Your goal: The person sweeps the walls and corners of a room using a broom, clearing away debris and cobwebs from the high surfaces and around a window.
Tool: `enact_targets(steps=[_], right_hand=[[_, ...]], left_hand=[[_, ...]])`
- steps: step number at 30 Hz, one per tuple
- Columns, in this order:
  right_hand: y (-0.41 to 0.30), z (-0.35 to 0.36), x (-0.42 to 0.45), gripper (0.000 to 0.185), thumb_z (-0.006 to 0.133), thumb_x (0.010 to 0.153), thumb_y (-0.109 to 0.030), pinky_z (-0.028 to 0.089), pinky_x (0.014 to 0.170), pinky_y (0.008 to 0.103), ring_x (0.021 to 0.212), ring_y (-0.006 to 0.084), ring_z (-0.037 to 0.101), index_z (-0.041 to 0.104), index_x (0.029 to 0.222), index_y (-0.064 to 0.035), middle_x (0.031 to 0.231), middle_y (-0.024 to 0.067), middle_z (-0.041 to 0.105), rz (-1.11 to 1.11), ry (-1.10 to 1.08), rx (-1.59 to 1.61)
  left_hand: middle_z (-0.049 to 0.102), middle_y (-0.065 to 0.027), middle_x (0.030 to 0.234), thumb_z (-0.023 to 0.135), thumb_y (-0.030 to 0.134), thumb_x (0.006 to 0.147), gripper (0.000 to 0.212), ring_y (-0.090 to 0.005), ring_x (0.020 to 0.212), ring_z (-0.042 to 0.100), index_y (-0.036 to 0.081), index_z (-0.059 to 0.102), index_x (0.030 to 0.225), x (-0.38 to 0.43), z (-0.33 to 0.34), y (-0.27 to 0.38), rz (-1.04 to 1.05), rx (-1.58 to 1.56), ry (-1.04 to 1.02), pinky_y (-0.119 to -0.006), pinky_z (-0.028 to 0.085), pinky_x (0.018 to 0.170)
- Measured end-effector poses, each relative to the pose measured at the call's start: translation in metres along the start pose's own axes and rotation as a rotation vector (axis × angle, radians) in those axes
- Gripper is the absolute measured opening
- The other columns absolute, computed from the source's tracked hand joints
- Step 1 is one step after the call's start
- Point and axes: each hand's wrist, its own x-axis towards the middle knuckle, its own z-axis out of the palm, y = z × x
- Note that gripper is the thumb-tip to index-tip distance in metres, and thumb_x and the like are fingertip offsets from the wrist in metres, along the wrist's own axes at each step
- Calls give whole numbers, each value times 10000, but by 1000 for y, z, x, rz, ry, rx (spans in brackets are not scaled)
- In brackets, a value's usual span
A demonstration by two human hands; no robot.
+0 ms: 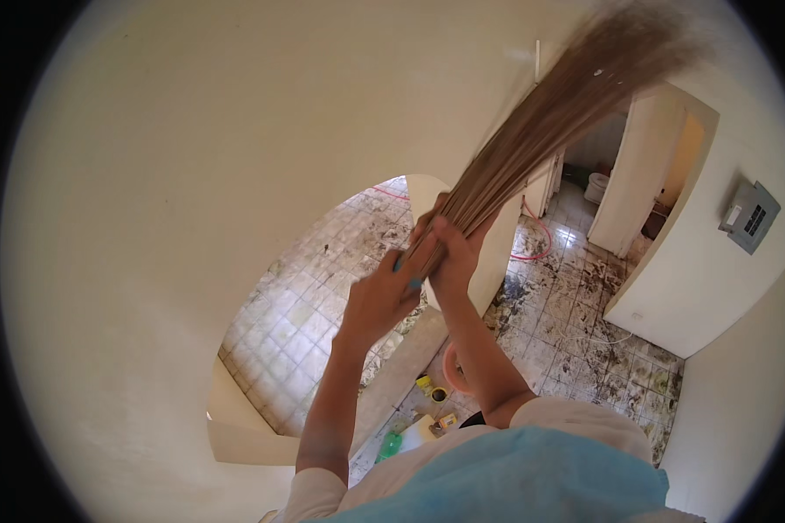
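Both hands grip a stick broom (530, 137) made of thin brown bristles. My left hand (376, 304) is closed around its lower end, where a bit of blue shows. Further up the bundle, my right hand (458, 252) wraps the sticks just above the left. The broom slants up to the right across a cream wall (170, 131), and its spread tips are blurred. Whether those tips touch the wall, I cannot tell.
A grey electrical panel (750, 218) is on the right wall. The tiled floor (549, 314) is heavily soiled, with a pink hose (549, 242) across it. Below me stand a pink basin (454, 369), yellow containers (425, 384) and a green bottle (390, 446). A toilet (597, 186) shows through a doorway.
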Motion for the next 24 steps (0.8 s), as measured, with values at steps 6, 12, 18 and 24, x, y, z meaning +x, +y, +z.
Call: enact_targets(steps=[6,12,18,24], right_hand=[[26,10,36,1002,624,724,-31,399,955,306,1175,235,456,37,1528,-147,1372,153,389,387,-411,-479],[-22,-25,21,964,580,724,61,517,526,315,621,188,583,111,1520,-216,885,120,574,313,-83,-220],[-70,-34,9,949,624,763,-32,546,644,387,783,276,620,55,1497,-227,1118,175,505,-88,6,-217],[-107,-53,40,796,688,792,-141,582,720,438,920,331,631,199,1418,-91,1151,214,512,-37,-13,-592]], left_hand=[[594,-185,1169,602,2,801,934,-238,930,604,197,51,1529,-3,39,-8,-196,-646,369,-343,486,797],[520,-207,1070,673,109,742,805,-422,862,593,131,287,1448,6,74,14,53,-369,276,-477,503,737],[508,-126,1004,649,87,743,841,-344,771,622,311,275,1462,13,39,40,235,-160,51,-432,532,633],[547,-133,1080,652,103,715,890,-369,824,617,261,245,1491,-80,76,21,44,-362,-96,-437,517,691]])
